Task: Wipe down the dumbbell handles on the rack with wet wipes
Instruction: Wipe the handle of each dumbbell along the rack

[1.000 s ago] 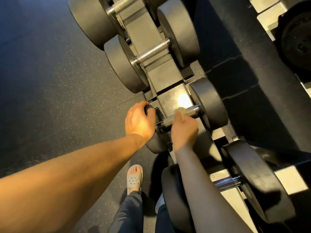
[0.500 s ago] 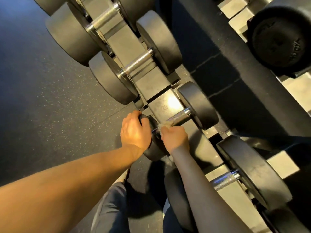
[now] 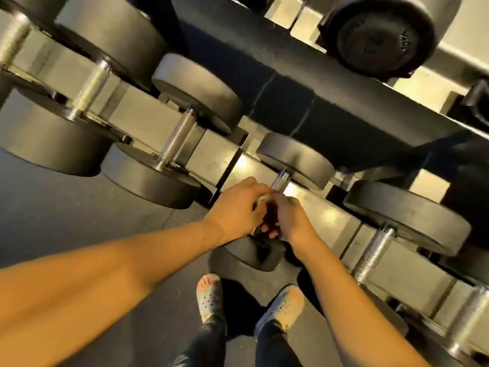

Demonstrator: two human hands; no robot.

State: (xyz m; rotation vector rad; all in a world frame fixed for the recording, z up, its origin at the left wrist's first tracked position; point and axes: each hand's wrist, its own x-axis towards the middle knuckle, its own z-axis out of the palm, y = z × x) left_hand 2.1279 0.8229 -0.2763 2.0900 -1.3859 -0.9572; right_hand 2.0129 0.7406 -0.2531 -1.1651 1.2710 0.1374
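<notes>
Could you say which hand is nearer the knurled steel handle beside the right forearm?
Right. Right hand sits just left of the knurled steel handle; left hand lies further left.

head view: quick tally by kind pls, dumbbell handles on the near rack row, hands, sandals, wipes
dumbbell handles: 6 (the two end ones are cut off by the frame, one is partly under the hands)
hands: 2
sandals: 2
wipe: 1
total: 11
</notes>
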